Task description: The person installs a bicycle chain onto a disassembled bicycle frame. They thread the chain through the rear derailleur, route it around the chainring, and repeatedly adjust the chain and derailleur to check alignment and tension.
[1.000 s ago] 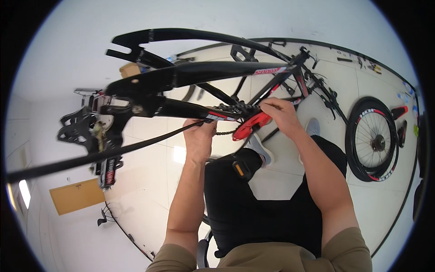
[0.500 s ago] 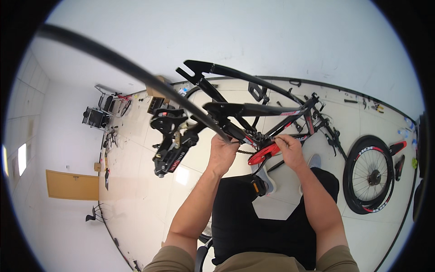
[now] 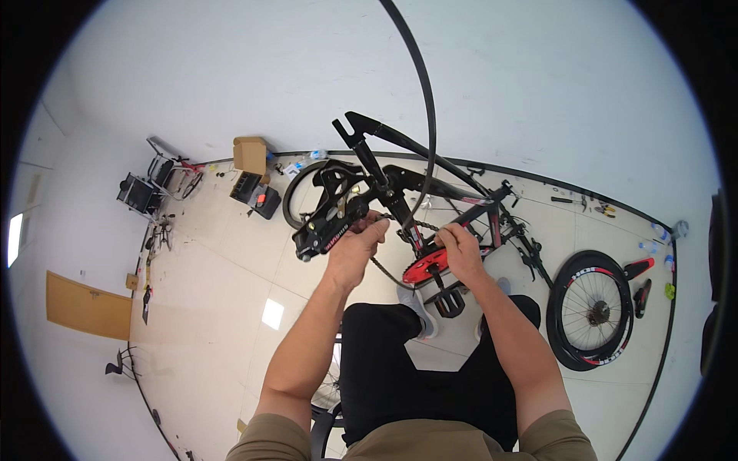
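Observation:
A black bicycle frame (image 3: 419, 180) stands before me, with a black rear derailleur (image 3: 327, 230) at its left end and a red chainring (image 3: 425, 266) lower right. My left hand (image 3: 358, 250) is closed on the bicycle chain (image 3: 423, 225) beside the derailleur; its fingertips are partly hidden. At the chain's other side, just above the chainring, my right hand (image 3: 461, 253) pinches it with thumb and fingers. A slack lower run of chain hangs in a curve from near my left hand to the chainring. A crank pedal (image 3: 447, 303) hangs below.
A black cable housing (image 3: 423, 77) arcs up in front of the frame. Right of me lies a wheel with tyre (image 3: 590, 311), near a red-and-black saddle (image 3: 638, 268). An open toolbox (image 3: 257, 194) and cardboard box (image 3: 250, 155) sit by the wall. Pliers (image 3: 606, 210) lie far right.
The derailleur and my left hand have drawn closer together. The chain now stretches visibly between my hands, with a slack loop below. The pedal has swung, and the cable housing stands more upright in view.

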A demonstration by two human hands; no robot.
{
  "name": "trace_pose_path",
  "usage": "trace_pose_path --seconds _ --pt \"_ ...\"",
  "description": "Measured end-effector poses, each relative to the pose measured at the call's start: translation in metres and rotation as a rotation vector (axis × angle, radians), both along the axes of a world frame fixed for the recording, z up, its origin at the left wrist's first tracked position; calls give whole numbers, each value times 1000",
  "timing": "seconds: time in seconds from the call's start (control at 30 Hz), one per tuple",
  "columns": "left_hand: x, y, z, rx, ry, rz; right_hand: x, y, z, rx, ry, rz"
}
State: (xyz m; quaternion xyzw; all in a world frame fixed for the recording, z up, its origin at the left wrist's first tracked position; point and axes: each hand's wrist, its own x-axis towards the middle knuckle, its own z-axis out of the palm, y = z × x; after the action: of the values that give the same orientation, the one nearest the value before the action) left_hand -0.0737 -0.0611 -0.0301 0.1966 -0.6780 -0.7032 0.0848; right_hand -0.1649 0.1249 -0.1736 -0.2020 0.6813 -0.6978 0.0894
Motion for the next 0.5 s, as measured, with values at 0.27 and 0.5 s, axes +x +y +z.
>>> trace_pose_path --seconds 0.27,0.5 --pt "12 -1 9 142 111 -34 10 -1 12 11 29 -18" --pt "12 -22 11 131 303 -44 5 10 76 -98 125 -138"
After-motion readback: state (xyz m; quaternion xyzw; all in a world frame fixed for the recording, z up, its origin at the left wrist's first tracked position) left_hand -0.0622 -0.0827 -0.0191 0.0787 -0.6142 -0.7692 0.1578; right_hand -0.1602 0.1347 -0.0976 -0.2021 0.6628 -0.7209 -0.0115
